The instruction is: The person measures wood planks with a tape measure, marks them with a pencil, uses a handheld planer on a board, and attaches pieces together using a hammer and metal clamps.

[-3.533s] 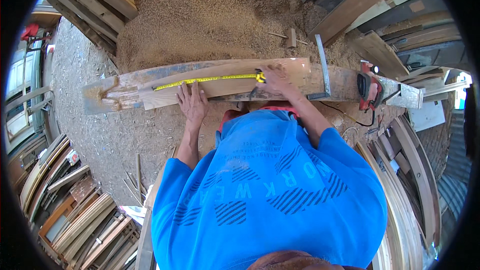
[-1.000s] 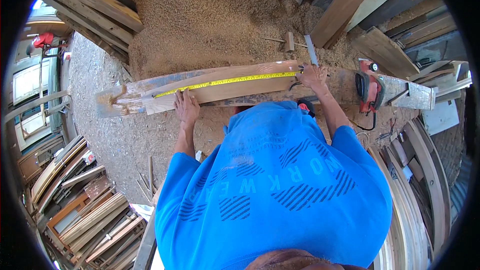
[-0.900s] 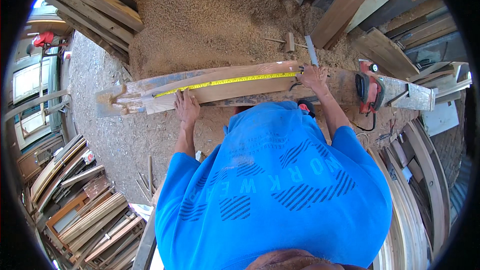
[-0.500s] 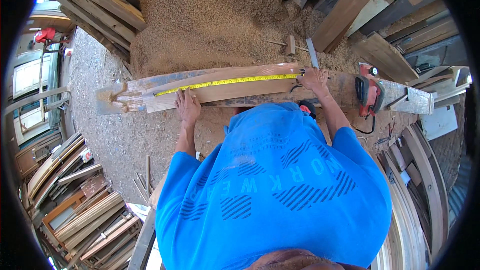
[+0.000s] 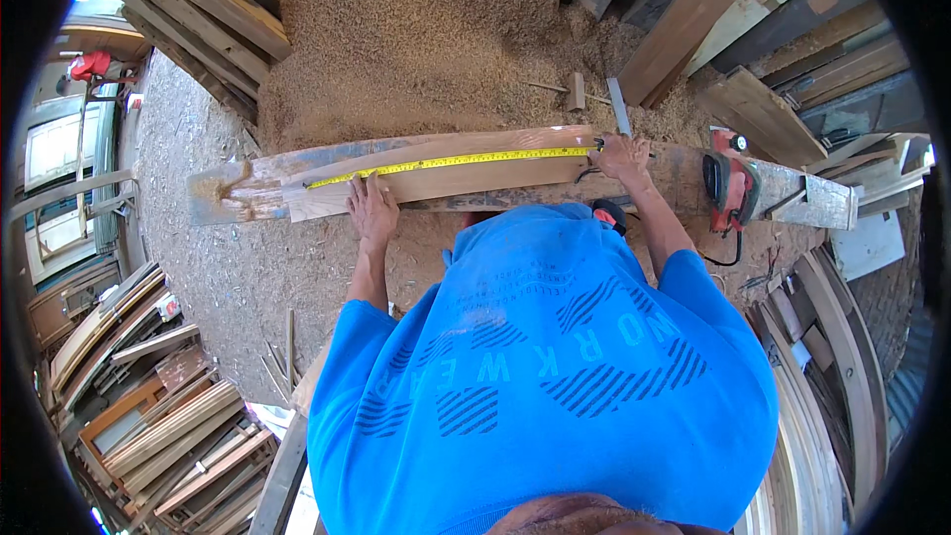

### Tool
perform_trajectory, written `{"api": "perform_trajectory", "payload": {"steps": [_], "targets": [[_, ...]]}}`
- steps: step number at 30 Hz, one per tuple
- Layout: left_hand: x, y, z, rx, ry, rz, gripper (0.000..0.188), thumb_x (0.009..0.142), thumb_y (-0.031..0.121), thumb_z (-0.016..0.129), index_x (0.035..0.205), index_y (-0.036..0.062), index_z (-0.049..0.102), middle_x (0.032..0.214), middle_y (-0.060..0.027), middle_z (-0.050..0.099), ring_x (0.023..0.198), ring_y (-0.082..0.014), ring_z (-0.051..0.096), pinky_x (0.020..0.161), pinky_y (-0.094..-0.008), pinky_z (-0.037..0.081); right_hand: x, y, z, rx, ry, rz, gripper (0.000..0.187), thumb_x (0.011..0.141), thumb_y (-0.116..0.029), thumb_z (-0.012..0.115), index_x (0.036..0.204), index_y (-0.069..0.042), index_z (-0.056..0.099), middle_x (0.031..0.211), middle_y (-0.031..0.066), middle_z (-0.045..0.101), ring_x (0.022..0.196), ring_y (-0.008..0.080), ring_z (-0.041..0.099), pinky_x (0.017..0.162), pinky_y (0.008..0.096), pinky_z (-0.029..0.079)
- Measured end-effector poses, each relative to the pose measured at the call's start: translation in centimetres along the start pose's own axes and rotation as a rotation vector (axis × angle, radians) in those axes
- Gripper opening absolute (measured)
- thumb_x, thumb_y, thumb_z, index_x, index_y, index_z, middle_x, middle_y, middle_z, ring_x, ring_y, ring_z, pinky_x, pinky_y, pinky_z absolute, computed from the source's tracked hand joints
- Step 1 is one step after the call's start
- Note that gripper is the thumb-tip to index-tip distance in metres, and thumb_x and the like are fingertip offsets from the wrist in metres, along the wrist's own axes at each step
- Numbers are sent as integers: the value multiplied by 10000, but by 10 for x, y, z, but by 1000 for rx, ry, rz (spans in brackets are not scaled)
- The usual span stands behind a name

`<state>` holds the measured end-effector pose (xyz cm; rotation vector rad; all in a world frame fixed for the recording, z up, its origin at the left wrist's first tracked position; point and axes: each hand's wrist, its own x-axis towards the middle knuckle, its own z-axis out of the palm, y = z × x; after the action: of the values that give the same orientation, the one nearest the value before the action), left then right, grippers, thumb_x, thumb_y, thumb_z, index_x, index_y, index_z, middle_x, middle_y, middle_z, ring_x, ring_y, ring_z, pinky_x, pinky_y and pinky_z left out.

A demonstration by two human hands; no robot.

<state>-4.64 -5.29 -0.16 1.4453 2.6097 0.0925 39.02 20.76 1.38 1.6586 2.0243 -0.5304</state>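
Smooth, pale wood on the board [image 5: 466, 179], and a slick finish on the yellow tape [image 5: 461, 160]! The bench plank [image 5: 677, 168] shows rough, stained timber; far off, matt, grainy sawdust [image 5: 396, 50]; right, plastic-looking casing on the red power tool [image 5: 731, 188]; near, matt cloth, the blue shirt [image 5: 584, 416].

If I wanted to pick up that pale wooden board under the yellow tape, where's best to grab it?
Probably by the near long edge of the board, toward its left end, coming from the near side. It is long and flat, and there its edge reaches the near edge of the bench, perhaps leaving room to curl underneath. The yellow tape lies along its top.
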Motion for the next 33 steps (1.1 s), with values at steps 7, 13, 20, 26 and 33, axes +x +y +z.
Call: {"api": "perform_trajectory", "payload": {"steps": [7,13,20,26,33], "targets": [[1,3,-2,-1,-26,-17,529,971,284,517,1456,96,420,1556,-298,299,1474,-449,230,1148,-619,236,2,1,4,-19,-13,23,595,827,-602,630,1299,-241,631,1315,170,615,1277,408,508,1078,559,336],[1,4,-2,-13,-17,-21,532,962,274,531,1453,102,423,1557,-295,299,1475,-448,227,1145,-624,240,7,3,9,-39,19,17,585,820,-601,630,1279,-239,642,1290,168,626,1258,396,527,1058,554,359],[-2,3,2,-2,55,1,533,932,253,566,1430,106,445,1528,-298,349,1443,-464,288,1120,-638,274,7,2,7,5,-15,2,525,813,-562,645,1194,-203,688,1207,164,666,1195,334,591,1002,526,416],[3,6,1,1,63,16,527,929,256,563,1424,110,454,1520,-303,358,1432,-463,309,1114,-639,280,38,21,55,29,106,-47,501,813,-553,651,1170,-204,702,1153,149,685,1153,330,607,968,514,414],[0,4,1,1,37,-12,529,934,263,556,1430,110,452,1533,-305,339,1446,-453,290,1131,-633,260,5,3,8,-38,22,6,530,813,-561,657,1215,-217,682,1207,163,671,1196,371,582,1021,555,367]]}}
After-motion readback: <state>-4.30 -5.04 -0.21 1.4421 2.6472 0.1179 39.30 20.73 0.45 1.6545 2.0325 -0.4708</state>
